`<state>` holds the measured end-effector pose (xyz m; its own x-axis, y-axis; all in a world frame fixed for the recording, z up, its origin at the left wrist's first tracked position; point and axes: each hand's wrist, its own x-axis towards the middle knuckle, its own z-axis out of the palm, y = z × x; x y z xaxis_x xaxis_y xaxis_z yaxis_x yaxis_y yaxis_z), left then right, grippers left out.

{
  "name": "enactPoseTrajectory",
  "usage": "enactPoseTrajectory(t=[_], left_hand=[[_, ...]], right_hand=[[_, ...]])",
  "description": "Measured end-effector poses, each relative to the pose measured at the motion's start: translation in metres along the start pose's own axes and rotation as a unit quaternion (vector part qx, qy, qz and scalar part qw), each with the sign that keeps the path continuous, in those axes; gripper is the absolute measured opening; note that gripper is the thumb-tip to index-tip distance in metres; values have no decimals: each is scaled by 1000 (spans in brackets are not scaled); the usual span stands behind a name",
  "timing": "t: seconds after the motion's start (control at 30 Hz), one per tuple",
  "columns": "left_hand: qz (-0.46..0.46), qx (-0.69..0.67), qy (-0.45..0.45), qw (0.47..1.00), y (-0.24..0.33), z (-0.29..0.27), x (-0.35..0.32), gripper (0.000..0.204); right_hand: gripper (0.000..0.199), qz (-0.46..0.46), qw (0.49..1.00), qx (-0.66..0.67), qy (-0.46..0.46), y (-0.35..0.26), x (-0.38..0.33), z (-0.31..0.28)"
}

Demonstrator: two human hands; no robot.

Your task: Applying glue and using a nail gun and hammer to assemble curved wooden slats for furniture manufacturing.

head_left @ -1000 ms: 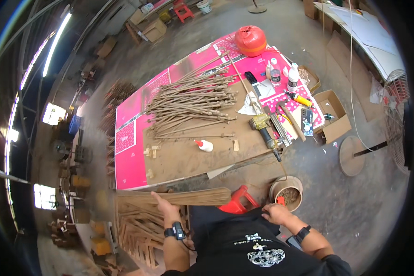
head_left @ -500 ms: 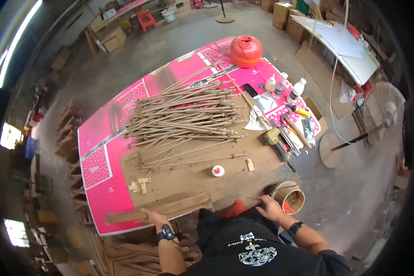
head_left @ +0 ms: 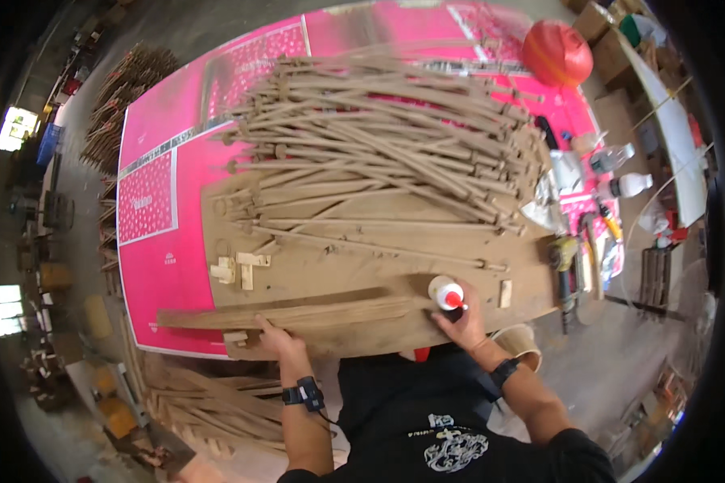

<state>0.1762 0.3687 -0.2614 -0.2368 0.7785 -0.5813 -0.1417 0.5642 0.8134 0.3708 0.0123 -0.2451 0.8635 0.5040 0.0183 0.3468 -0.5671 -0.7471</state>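
Note:
A long, narrow wooden board point(head_left: 350, 315) lies along the near edge of the table. My left hand point(head_left: 279, 340) grips its near side with the fingers closed, left of the middle. My right hand point(head_left: 465, 320) is wrapped round a small white glue bottle point(head_left: 441, 287) with a red cap, near the board's right end. The bottle tilts, its cap pointing toward me. Beyond the board, a big heap of thin wooden rods with knobbed ends point(head_left: 379, 137) covers the middle of the table. Several small wood blocks point(head_left: 247, 275) sit by the board's left part.
A pink-printed sheet point(head_left: 145, 278) and brown cardboard cover the table. To the right lie a drill point(head_left: 563, 256), a hammer and plastic bottles point(head_left: 625, 186). A red round container point(head_left: 557, 53) stands at the far right corner. A bucket point(head_left: 517, 344) stands beside my right forearm; wooden parts point(head_left: 217, 398) are stacked below left.
My right hand has moved from the table's near edge up to the glue bottle and taken hold of it. My left hand stays on the board. The view has shifted closer over the table.

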Motion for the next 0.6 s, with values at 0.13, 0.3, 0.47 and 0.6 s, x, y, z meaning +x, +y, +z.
enactPoseTrajectory(t=[0.13, 0.3, 0.47, 0.6], left_hand=[[10, 128, -45, 991, -1, -12, -2, 63], [94, 50, -95, 990, -14, -13, -4, 61], [94, 46, -141, 984, -18, -20, 0, 61], [71, 36, -263, 962, -15, -30, 14, 63]], right_hand=[[83, -87, 994, 26, 53, 18, 9, 4], [69, -90, 993, 8, 71, 17, 13, 2], [62, -132, 988, 50, 68, 23, -10, -7], [62, -181, 983, 22, 24, 23, -42, -13]])
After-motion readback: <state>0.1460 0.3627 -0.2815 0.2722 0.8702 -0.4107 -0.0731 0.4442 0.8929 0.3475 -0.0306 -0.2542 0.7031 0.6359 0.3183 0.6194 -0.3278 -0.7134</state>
